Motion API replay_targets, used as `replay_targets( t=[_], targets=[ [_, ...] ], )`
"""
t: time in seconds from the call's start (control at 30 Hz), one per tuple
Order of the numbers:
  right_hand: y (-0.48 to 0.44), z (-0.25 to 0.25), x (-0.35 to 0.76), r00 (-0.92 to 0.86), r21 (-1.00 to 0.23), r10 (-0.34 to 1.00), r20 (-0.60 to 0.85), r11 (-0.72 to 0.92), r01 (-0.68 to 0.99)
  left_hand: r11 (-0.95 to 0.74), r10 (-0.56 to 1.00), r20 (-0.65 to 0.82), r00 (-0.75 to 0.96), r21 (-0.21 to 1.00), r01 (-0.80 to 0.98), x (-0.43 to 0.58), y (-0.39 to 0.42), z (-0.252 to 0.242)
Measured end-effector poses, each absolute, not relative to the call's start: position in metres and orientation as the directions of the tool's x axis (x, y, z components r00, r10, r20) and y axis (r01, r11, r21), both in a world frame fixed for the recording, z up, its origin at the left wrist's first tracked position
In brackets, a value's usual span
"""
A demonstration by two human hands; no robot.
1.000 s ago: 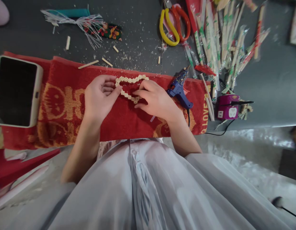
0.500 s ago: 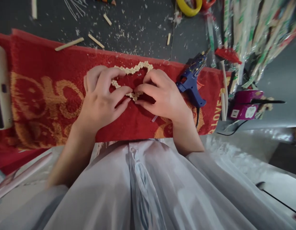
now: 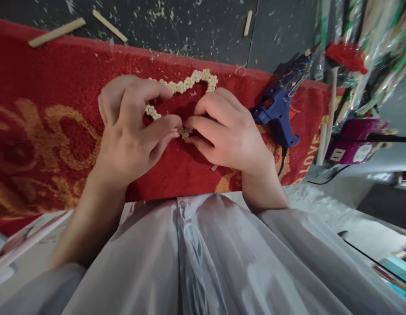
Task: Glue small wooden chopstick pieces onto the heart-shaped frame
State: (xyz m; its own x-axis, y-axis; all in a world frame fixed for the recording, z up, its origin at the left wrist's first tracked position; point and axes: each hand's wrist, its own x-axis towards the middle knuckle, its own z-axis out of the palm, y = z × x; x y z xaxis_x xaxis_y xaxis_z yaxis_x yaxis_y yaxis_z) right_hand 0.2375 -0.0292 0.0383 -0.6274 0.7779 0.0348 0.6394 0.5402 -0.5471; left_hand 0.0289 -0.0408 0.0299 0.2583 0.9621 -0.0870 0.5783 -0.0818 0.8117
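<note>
A cream-coloured, heart-like outline of small beady pieces (image 3: 186,83) lies on a red towel (image 3: 166,175). My left hand (image 3: 131,122) pinches its lower point between thumb and fingers, covering part of its left side. From the right, my right hand (image 3: 222,127) pinches the same lower point, and its fingers hide much of the right side. The fingertips of both hands nearly meet there. To the right of my right hand, a blue glue gun (image 3: 278,107) rests on the towel with its nozzle towards the back.
Cut pale sticks (image 3: 57,32) and scattered shavings are on the dark table (image 3: 203,26). At the right stand a purple box (image 3: 357,140), a red clip-like piece (image 3: 347,57) and several plastic-wrapped sticks (image 3: 380,48). The glue gun's cord runs towards the front edge.
The view has moved closer and shifted, so the yellow-handled item at the top and the pale device at the left have left the picture. Both hands keep their pinch on the outline.
</note>
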Motion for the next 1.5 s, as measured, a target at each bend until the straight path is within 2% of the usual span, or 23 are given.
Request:
replay_targets(
  t=[0.1, 0.17, 0.3, 0.5, 0.97, 1.2, 1.3, 1.43, 1.5],
  targets=[
    [-0.03, 0.038, 0.236, -0.627, -0.549, 0.778, 0.023, 0.534, 0.643, -0.288, 0.934, 0.06, 0.353, 0.71, 0.642, 0.026, -0.043, 0.025],
    [-0.03, 0.037, 0.237, -0.633, -0.545, 0.774, 0.017, 0.538, 0.644, -0.343, 0.917, 0.087, 0.39, 0.671, 0.657, 0.025, -0.043, 0.023],
    [-0.029, 0.035, 0.241, -0.658, -0.523, 0.751, 0.042, 0.578, 0.627, -0.352, 0.914, 0.084, 0.397, 0.65, 0.673, 0.024, -0.042, 0.023],
    [-0.029, 0.035, 0.244, -0.667, -0.474, 0.741, 0.082, 0.618, 0.627, -0.231, 0.932, -0.038, 0.359, 0.701, 0.674, 0.025, -0.043, 0.027],
    [-0.033, 0.031, 0.239, -0.646, -0.447, 0.752, 0.134, 0.627, 0.638, -0.302, 0.91, -0.016, 0.415, 0.659, 0.689, 0.023, -0.045, 0.024],
    [-0.032, 0.032, 0.238, -0.646, -0.455, 0.756, 0.106, 0.615, 0.644, -0.306, 0.915, -0.019, 0.402, 0.615, 0.726, 0.027, -0.044, 0.028],
    [-0.032, 0.033, 0.239, -0.643, -0.456, 0.76, 0.097, 0.608, 0.65, -0.357, 0.907, 0.032, 0.42, 0.589, 0.725, 0.026, -0.043, 0.025],
    [-0.032, 0.034, 0.241, -0.639, -0.476, 0.765, 0.088, 0.595, 0.647, -0.517, 0.849, 0.199, 0.49, 0.502, 0.693, 0.022, -0.041, 0.017],
    [-0.032, 0.034, 0.243, -0.636, -0.486, 0.766, 0.089, 0.591, 0.644, -0.535, 0.839, 0.228, 0.494, 0.506, 0.677, 0.021, -0.04, 0.015]
  ],
)
